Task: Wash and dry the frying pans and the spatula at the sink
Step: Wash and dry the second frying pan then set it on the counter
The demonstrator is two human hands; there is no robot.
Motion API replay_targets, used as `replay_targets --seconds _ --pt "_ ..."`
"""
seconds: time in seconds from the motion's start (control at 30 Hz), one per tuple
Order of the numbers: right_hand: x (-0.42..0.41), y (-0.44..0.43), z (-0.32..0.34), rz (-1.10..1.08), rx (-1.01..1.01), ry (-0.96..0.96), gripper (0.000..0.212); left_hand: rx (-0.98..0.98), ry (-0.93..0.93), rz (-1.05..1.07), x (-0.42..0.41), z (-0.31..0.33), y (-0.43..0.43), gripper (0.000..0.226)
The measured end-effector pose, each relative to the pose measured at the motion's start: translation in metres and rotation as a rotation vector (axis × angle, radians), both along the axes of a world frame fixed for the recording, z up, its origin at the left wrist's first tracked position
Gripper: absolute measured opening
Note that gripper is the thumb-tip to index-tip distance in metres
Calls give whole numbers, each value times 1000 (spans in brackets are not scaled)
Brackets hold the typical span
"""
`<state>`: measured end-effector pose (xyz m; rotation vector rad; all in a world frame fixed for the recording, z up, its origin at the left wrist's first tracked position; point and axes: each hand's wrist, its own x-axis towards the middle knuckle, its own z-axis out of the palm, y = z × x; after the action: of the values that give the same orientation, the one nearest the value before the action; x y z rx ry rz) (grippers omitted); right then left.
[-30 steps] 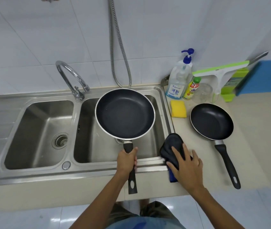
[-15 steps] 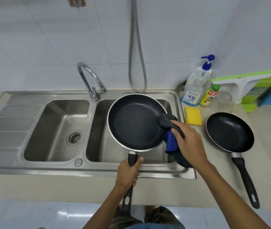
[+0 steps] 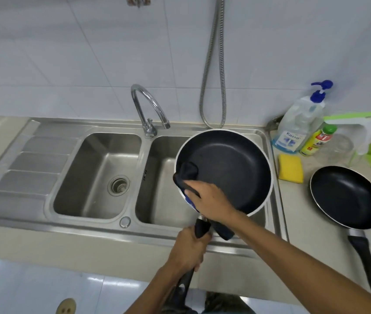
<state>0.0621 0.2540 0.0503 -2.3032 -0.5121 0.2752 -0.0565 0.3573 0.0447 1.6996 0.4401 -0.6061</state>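
A large black frying pan (image 3: 232,168) is held over the right basin of the steel sink (image 3: 94,214). My left hand (image 3: 189,250) grips its black handle at the sink's front rim. My right hand (image 3: 209,198) holds a dark cloth (image 3: 186,173) with a blue underside against the pan's inner left side. A second, smaller black frying pan (image 3: 345,196) lies on the counter to the right, handle pointing toward me. No spatula is in view.
A curved tap (image 3: 148,109) stands between the two basins, with a metal hose (image 3: 214,64) hanging on the tiled wall. A yellow sponge (image 3: 290,168), a soap pump bottle (image 3: 300,128), a small yellow bottle (image 3: 318,139) and a green-white squeegee (image 3: 365,125) sit at the back right.
My right hand picked the cloth up from the counter, brought it to the pan's right rim, then across to the inner left side. My left hand kept hold of the handle.
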Motion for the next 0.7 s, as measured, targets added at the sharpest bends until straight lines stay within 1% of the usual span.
replay_targets --seconds 0.03,0.07,0.17,0.23,0.3,0.37,0.47,0.5,0.57,0.63,0.7 --pt "12 14 -4 -16 34 -6 39 0 4 5 0 2 0 24" --pt "26 27 -9 -17 20 -53 42 -7 6 18 2 5 0 24" --pt "77 55 -25 -54 -99 -214 50 -37 -10 49 11 11 2 26" --pt "113 56 -26 -185 -181 -294 62 -49 -8 66 14 14 5 27" --pt "138 41 -23 -327 -245 -332 75 -46 -1 84 14 16 10 27" --pt "147 22 -24 -418 -277 -340 82 -39 -1 94 13 16 14 27" --pt "139 21 -25 -504 -215 -259 89 16 -14 53 11 18 15 28" --pt "133 29 -25 -487 -178 -227 88 42 -18 34 11 19 16 28" --pt "114 48 -25 -365 -72 -138 76 87 -13 -5 15 20 17 27" --pt "88 60 -24 -186 28 -73 61 115 -11 -17 23 22 17 25" --pt "61 55 -22 46 19 -46 54 136 -20 21 29 20 19 25"
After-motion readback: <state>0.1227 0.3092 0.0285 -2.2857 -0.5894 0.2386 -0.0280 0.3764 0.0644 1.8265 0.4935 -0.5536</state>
